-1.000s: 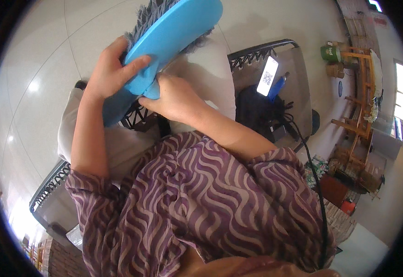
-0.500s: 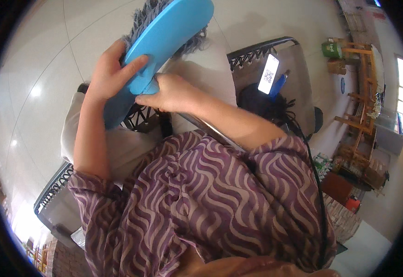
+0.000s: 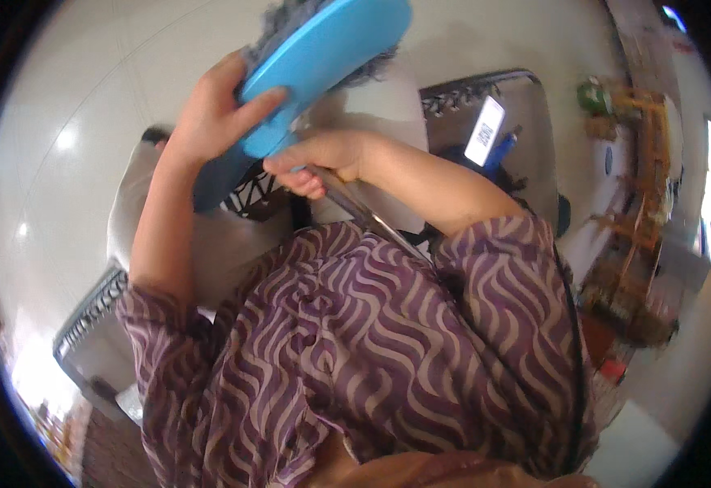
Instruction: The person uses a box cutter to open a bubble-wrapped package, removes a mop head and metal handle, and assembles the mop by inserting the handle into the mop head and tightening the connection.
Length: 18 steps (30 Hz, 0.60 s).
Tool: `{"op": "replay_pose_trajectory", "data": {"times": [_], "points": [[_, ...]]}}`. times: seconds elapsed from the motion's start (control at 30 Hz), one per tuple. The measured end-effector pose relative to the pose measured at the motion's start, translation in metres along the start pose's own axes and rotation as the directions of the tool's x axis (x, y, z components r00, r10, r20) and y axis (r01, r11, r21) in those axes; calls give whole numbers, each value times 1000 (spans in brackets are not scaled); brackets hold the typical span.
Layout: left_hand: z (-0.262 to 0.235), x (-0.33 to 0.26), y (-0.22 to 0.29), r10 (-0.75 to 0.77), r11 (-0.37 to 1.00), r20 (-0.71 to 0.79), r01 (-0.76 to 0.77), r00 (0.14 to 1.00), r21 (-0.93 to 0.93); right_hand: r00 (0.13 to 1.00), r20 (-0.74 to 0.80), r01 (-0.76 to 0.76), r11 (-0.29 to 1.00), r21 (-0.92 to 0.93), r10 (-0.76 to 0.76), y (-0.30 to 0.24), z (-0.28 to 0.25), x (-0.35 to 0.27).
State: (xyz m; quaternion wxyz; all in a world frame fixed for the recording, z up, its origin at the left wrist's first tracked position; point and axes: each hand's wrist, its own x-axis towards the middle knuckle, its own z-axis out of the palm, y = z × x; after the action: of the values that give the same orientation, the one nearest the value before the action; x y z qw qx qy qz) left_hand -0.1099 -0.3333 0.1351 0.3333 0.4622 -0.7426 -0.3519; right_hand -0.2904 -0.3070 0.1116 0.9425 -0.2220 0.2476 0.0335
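A mop head with a light blue oval plate [image 3: 335, 61] and grey strands [image 3: 290, 23] is held up in front of me, tilted up to the right. My left hand [image 3: 215, 114] grips its left edge, the thumb pressed on the blue plate and the other fingers behind among the strands. My right hand [image 3: 335, 154] is closed around the mop's metal pole [image 3: 378, 224] just below the plate's lower end. From there the pole slants down to the right against my patterned shirt. The joint between pole and plate is partly hidden by my right hand.
At the right, a folding lounge chair [image 3: 534, 106] bears a white rectangle with a printed code [image 3: 484, 132] and a blue item [image 3: 502, 153]. Another chair frame [image 3: 87, 325] is at lower left. Wooden shelving [image 3: 644, 163] stands far right, beyond the pale tiled floor [image 3: 87, 106].
The mop head and both hands have shifted slightly right in the picture. My right hand has moved from the joint onto the pole, its fingers now curled round it, and more of the pole shows.
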Motion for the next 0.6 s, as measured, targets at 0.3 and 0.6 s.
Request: {"op": "replay_pose_trajectory", "data": {"times": [0.3, 0.6], "points": [[1, -3, 1, 123, 983, -20, -119, 992, 137, 621, -494, -78, 579, -812, -609, 11, 36, -1], [0, -2, -4, 126, 988, 6, -126, 992, 89, 996, -87, 20, 1000, 3, -20, 0, 2, -2]]}}
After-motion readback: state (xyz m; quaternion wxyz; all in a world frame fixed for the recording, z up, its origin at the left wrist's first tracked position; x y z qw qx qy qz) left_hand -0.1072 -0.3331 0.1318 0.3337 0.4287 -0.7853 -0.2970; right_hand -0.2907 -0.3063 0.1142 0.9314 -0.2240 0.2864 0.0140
